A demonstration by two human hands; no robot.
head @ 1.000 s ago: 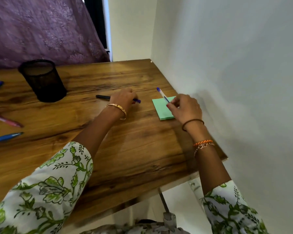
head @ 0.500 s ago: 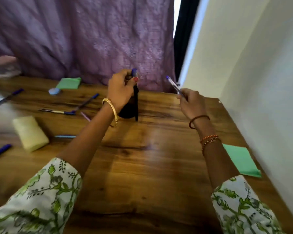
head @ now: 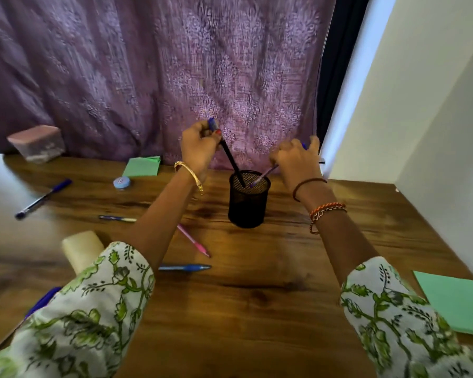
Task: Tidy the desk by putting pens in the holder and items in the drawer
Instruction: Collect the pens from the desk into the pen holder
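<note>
Both hands have come over the holder (head: 249,199) since half a second ago: the left hand (head: 200,148) grips a black pen (head: 231,162) and the right hand (head: 298,159) pinches a clear pen (head: 264,174), tips down inside the rim. Each pen slants steeply, its top leaning outward toward its own hand. Neither is released, and by my count at least five pens, such as the pink pen (head: 194,241) and blue pen (head: 185,267), lie on the desk (head: 257,309), with green pads (head: 456,304) left for the drawer.
</note>
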